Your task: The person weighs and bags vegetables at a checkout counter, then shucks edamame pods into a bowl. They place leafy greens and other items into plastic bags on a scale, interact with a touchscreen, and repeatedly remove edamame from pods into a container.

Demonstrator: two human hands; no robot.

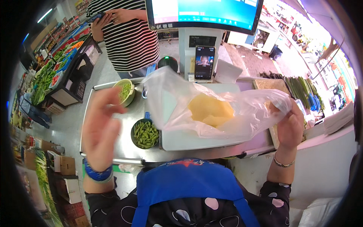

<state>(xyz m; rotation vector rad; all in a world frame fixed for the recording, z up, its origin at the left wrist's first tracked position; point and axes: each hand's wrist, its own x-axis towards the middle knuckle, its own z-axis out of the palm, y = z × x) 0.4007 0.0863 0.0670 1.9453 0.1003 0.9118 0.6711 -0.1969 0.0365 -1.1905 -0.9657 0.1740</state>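
My right hand (290, 124) grips one end of a thin, clear plastic bag (252, 113) above the pale scale platform (181, 143). Pale yellow pieces (211, 109) of something I cannot name lie in the bag. The bag's other end spreads wide to the left. Blurred, with fingers apart and nothing in it, my left hand (102, 127) is raised left of the bag, over the metal counter (122, 142). Between that hand and the scale platform is a dark bowl of green pods (146, 133). A light green basket (132, 93) with small green pieces stands behind it.
A monitor (204, 14) and an upright phone (204, 62) stand behind the scale platform. Across the counter, a person in a striped top (130, 39) holds a phone. Long green vegetables (297, 90) lie at the right beside a pale board (273, 85). Vegetable shelves stand at the left.
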